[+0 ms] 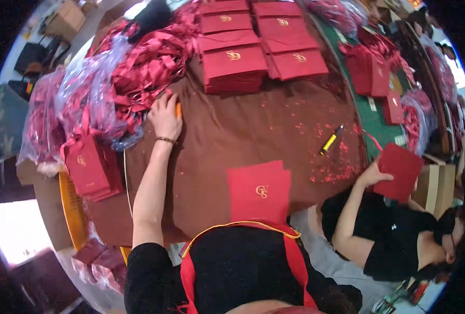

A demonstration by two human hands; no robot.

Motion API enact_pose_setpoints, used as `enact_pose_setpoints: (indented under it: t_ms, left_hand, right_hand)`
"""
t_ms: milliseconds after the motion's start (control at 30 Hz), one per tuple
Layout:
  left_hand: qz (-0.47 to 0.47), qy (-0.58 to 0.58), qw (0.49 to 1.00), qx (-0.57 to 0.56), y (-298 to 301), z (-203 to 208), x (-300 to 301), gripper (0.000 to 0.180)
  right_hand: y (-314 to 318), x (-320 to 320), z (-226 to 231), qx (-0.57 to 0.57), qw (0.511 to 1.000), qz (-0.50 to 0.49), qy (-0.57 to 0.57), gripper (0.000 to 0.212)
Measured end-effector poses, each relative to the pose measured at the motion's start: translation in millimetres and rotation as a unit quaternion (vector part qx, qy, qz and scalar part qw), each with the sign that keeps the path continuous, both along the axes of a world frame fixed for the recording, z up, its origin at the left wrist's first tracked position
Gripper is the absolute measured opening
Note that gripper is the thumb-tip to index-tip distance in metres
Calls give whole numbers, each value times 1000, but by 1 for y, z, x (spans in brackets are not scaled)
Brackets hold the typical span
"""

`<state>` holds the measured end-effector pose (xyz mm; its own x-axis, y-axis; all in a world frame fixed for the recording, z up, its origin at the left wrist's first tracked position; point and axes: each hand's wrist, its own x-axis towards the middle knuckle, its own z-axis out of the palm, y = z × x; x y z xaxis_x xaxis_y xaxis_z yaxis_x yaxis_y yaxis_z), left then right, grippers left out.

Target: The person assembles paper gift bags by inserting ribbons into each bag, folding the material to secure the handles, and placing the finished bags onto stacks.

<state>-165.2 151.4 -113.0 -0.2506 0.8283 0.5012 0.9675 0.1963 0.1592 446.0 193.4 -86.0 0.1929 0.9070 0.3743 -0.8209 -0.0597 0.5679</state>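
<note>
My left hand (165,119) reaches across the table to the near edge of a heap of red ribbons (151,65). Its fingers are bent at the ribbons. A small orange object (178,110) shows along its thumb side, mostly covered by the hand, so its kind is unclear. Right in front of my body lie a few flat red bags (253,186) with gold printing. My right hand is out of sight; only the dark sleeve on that side shows, low in the picture.
Tall stacks of red bags (232,68) stand at the table's far side. A yellow-and-black cutter or marker (331,140) lies to the right among red scraps (329,172). More red bags (88,167) hang at the left edge. On the right, a co-worker's hand (373,175) holds a red bag (401,170).
</note>
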Motion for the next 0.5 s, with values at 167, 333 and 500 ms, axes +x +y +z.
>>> enact_pose_setpoints:
  t_ms: [167, 333, 500]
  left_hand:
    - [9, -7, 1000, 13, -1, 0, 3, 32]
    - [16, -17, 999, 22, 0, 5, 4, 30]
    - [11, -29, 999, 24, 3, 2, 5, 30]
  right_hand:
    - [5, 11, -10, 26, 998, 17, 54, 110]
    - [13, 6, -9, 22, 999, 17, 38, 109]
    - [17, 2, -3, 57, 992, 65, 96, 104]
